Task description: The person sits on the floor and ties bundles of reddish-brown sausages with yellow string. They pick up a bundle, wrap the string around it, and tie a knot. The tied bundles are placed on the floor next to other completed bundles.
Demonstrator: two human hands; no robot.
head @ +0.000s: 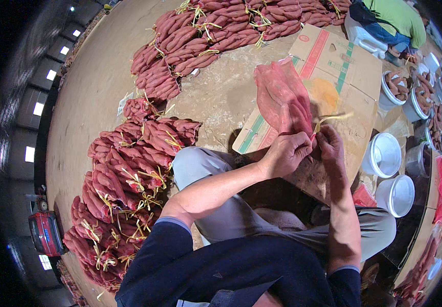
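A red mesh bag (282, 96) with long tubers inside lies over flattened cardboard (351, 122) in front of me. My left hand (288, 153) grips the gathered neck of the bag at its near end. Close beside it, my right hand (329, 144) pinches a yellow tie strip (330, 117) at the same neck; one end of the strip sticks out to the right above the fingers. The fingers partly hide the neck and the strip's wrap.
Filled red mesh bags (129, 165) with yellow ties lie in heaps at left and top. White plastic buckets (384, 153) stand at right, some holding tubers. A person in green (401, 19) crouches at top right. A red vehicle (46, 232) is at far left.
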